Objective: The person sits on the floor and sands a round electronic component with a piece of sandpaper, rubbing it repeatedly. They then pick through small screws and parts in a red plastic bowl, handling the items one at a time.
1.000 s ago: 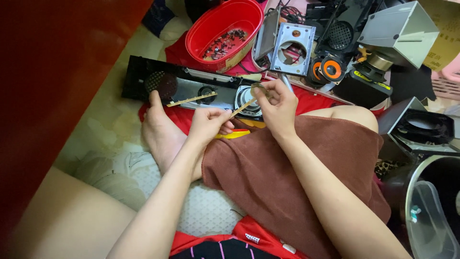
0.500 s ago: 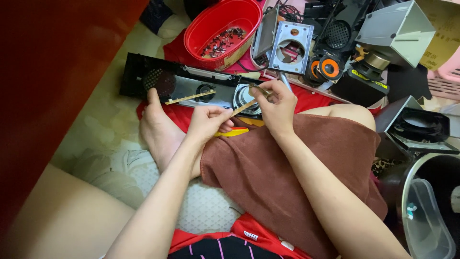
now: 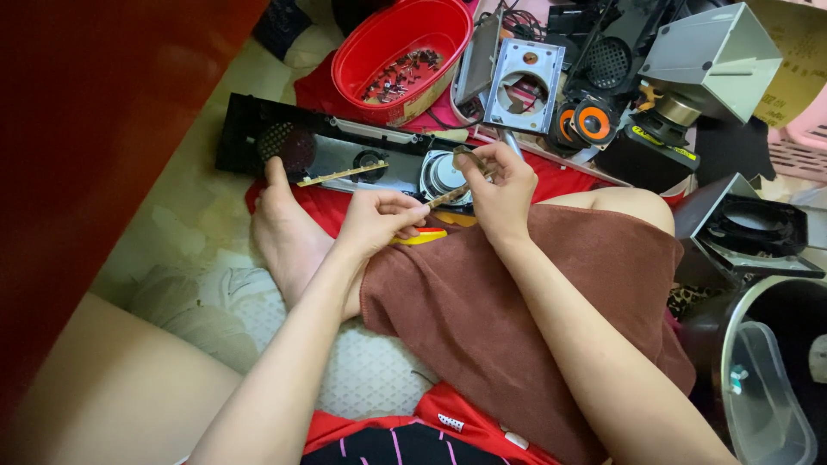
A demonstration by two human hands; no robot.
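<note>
Bare forearms, no sleeves. Left hand [image 3: 375, 222] and right hand [image 3: 502, 188] without rings or gloves. Bare foot [image 3: 289, 232]. Red garment [image 3: 448, 422] at waist, dark panel with pink stripes. Brown towel [image 3: 508, 301] draped across lap.

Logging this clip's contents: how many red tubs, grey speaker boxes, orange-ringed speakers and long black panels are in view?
Red tub: 1
Grey speaker boxes: 2
Orange-ringed speakers: 2
Long black panel: 1
Total: 6
</note>
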